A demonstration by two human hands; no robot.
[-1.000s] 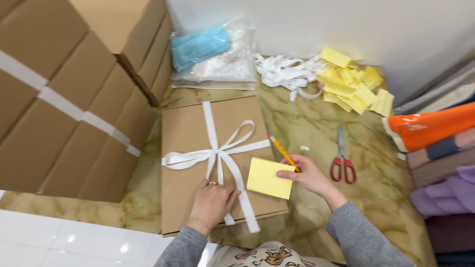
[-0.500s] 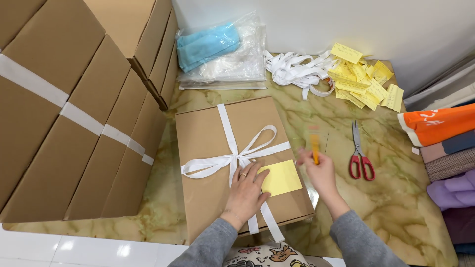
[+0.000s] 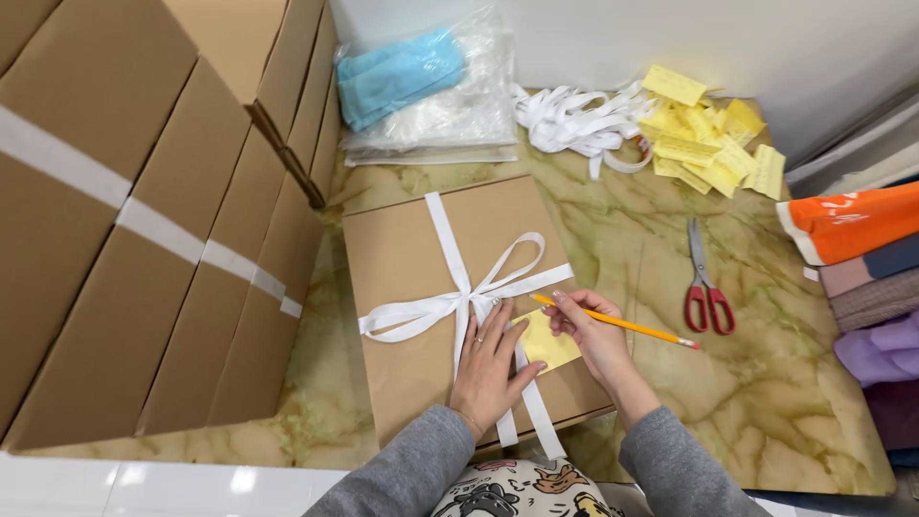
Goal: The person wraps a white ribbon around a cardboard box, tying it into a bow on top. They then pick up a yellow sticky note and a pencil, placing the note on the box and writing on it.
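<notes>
Right hand point(image 3: 595, 335): fingers pinch a yellow pencil point(image 3: 617, 323), tip over the top edge of a yellow note point(image 3: 546, 343). Left hand point(image 3: 488, 369): fingers spread flat, pressing the note's left edge and the white ribbon point(image 3: 459, 297) against the box lid. Note lies on the flat brown box point(image 3: 412, 268), just right of the ribbon bow, near the box's front right corner. Box sits on the green marbled tabletop point(image 3: 766, 402). Red-handled scissors point(image 3: 706, 287) lie right of the box, apart from the hand. Behind: loose ribbon pile point(image 3: 574, 120), stack of yellow notes point(image 3: 708, 139), clear bag with blue cloth point(image 3: 421, 86). Taped cartons point(image 3: 144, 211) stacked left. Folded fabrics point(image 3: 862, 258) at the right edge.
</notes>
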